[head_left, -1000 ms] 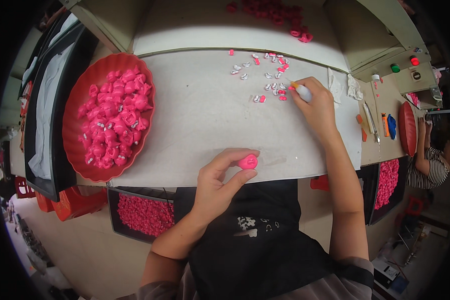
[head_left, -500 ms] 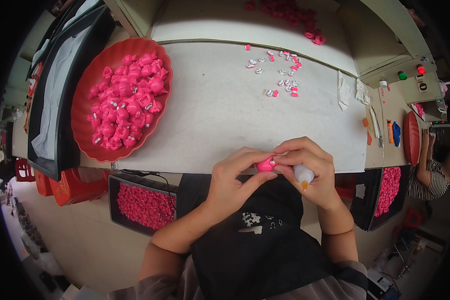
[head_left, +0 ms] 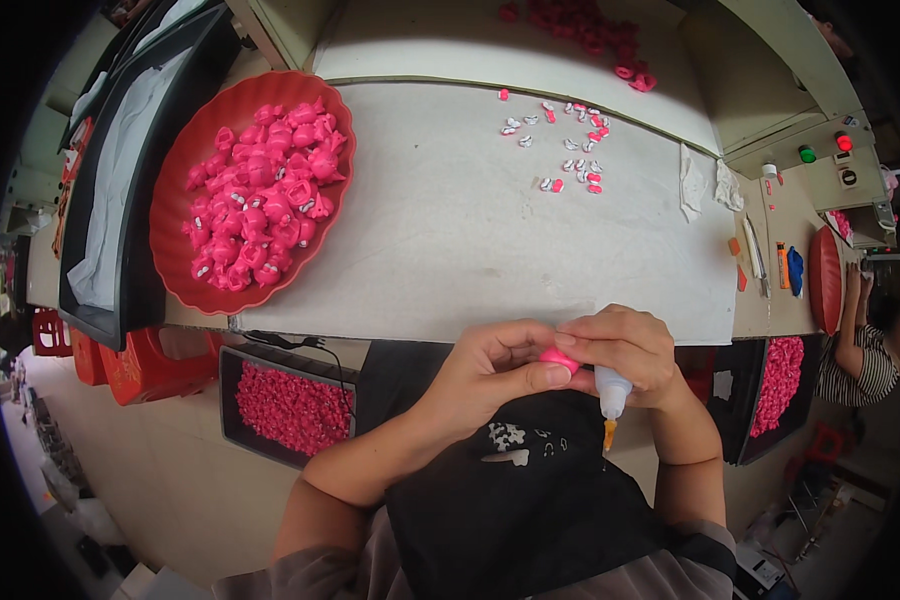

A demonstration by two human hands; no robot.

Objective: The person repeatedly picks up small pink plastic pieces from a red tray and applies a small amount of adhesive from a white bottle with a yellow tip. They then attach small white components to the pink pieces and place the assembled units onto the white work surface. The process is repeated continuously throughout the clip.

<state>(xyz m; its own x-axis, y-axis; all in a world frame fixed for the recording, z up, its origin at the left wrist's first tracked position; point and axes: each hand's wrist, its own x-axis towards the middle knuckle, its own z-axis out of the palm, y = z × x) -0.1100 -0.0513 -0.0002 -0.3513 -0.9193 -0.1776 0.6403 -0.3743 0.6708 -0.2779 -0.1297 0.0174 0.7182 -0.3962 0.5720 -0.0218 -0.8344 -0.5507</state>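
A small glossy pink plastic piece (head_left: 560, 362) is pinched between the thumb and fingers of my left hand (head_left: 475, 378), just past the table's near edge. My right hand (head_left: 632, 348) presses its fingertips against that piece from the other side. Tucked in the same right hand is a white squeeze bottle (head_left: 613, 392), its amber nozzle pointing down toward my dark apron. The right fingers cover part of the pink piece. To the left stands a red scalloped bowl (head_left: 166, 262) heaped with pink molded figure parts (head_left: 260, 190), some with white bits on them.
Small white and pink pieces (head_left: 594, 188) lie scattered at the table's far side. A black tray (head_left: 140, 190) sits beyond the bowl. Bins of pink parts (head_left: 288, 408) stand below the table on both sides. Tools, including an orange tube (head_left: 784, 268), lie at right.
Both hands have come slightly lower and to the right with the pink piece. The bottle's nozzle has swung further down, and the right fingers now cover more of the piece.
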